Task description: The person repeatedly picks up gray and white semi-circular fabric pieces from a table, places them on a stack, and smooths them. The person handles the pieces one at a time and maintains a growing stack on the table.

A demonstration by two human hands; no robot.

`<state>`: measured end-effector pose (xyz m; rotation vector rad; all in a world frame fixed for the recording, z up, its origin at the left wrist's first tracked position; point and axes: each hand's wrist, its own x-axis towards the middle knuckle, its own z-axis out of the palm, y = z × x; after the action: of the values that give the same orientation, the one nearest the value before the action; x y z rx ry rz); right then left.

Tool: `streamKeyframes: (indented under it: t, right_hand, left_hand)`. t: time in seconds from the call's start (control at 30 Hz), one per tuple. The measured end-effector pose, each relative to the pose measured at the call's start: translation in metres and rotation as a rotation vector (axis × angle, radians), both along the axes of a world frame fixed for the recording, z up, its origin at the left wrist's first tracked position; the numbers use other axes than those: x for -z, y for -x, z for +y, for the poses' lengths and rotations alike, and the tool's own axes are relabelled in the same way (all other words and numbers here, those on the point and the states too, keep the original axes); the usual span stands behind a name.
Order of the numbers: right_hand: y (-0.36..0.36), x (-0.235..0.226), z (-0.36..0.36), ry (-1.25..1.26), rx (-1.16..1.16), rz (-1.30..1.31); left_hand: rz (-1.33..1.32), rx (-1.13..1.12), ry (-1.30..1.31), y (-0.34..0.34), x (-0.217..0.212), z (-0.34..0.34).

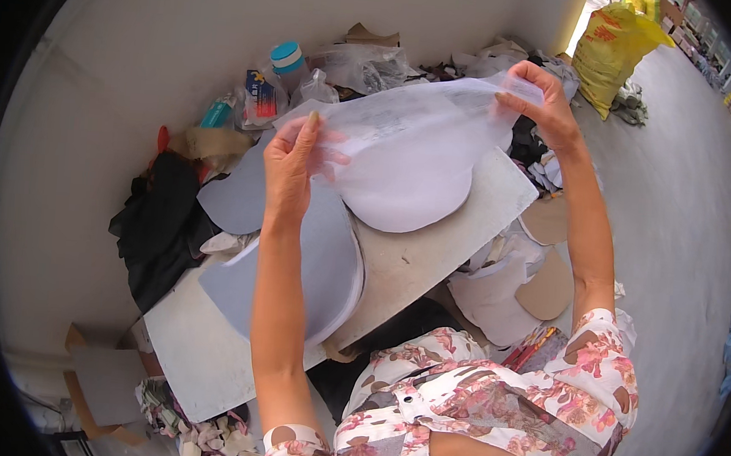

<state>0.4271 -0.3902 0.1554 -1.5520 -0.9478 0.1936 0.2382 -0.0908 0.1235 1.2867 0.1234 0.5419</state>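
Observation:
My left hand [292, 165] and my right hand [542, 103] hold up a thin, half-transparent white sheet [413, 151] by its two upper corners, stretched between them above the board. Its lower edge is rounded and hangs over a grey-white board [414, 265] that serves as a work surface. Under my left forearm lies a stack of pale blue-grey cut pieces [329, 268] with curved edges. Another such piece [236, 194] sticks out to the left of the stack.
Along the white wall lie a black cloth [162, 222], a blue-capped jar [288, 60], bottles and crumpled plastic bags [364, 65]. White and brown cut pieces [518, 289] pile up on the floor to the right. A yellow sack [611, 46] stands at the doorway.

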Motion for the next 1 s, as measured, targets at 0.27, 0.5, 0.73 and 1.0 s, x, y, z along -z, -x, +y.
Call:
streamKeyframes:
  t: [0.27, 0.5, 0.73, 1.0]
  right_hand:
    - [0.016, -0.006, 0.03, -0.371, -0.196, 0.088]
    - [0.042, -0.028, 0.043, -0.561, -0.195, 0.129]
    - [0.122, -0.029, 0.054, -0.373, -0.346, 0.211]
    - [0.178, 0.023, 0.09, -0.161, -0.452, 0.343]
  left_hand:
    - [-0.166, -0.109, 0.093, 0.027, -0.022, 0.012]
    - [-0.283, -0.184, 0.048, 0.059, -0.048, 0.01]
    - [-0.261, -0.334, -0.032, 0.185, -0.045, 0.022]
    - [-0.033, -0.703, 0.031, 0.302, -0.007, 0.011]
